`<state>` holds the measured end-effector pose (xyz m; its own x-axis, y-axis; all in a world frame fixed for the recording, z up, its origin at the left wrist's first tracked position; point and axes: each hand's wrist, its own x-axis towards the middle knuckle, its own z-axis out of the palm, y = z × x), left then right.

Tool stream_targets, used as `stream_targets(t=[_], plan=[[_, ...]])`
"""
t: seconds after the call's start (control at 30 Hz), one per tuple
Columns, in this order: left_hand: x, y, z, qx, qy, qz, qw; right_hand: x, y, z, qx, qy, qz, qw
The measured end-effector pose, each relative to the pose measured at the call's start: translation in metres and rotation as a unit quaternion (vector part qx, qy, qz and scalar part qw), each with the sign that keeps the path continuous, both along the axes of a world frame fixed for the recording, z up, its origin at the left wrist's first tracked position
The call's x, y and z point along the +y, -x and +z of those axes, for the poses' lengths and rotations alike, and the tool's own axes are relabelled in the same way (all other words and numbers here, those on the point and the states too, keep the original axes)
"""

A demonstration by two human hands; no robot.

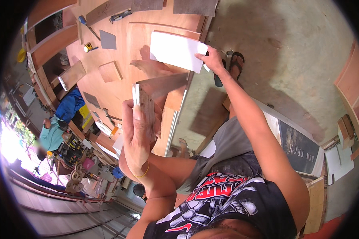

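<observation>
My left hand [139, 129] is closed around a flat wooden piece with a pale edge [146, 109], held up over the work surface. From its top a thin grey-brown sheet, blade-like in shape [165, 84], sticks out to the right. I cannot make out what kind of tool or part it is. My right hand [212, 59] pinches the right edge of a white sheet [173, 49], which lies at the edge of the wooden work surface [125, 38]. A bare foot [151, 67] rests just below the sheet.
On the surface lie a screwdriver [88, 28], a yellow tape measure [88, 47], a grey rectangular piece [107, 40], a wooden square [110, 71] and a hammer [111, 115]. A person in teal [52, 135] is at far left. A sandalled foot [237, 63] stands on the floor.
</observation>
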<state>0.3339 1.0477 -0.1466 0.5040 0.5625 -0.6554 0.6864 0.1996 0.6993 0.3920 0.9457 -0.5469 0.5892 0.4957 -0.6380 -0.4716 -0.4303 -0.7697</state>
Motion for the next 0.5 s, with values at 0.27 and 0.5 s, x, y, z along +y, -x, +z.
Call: stream_targets(t=[0.27,0.5], plan=[[-0.021,-0.027,0.015,0.018,-0.054,-0.15,0.987,-0.003,-0.001,-0.023,-0.042,0.035,-0.016,0.998],[-0.038,-0.035,-0.031,0.213,-0.187,-0.591,0.755,-0.027,-0.026,0.09,0.344,-0.136,-0.238,0.898]])
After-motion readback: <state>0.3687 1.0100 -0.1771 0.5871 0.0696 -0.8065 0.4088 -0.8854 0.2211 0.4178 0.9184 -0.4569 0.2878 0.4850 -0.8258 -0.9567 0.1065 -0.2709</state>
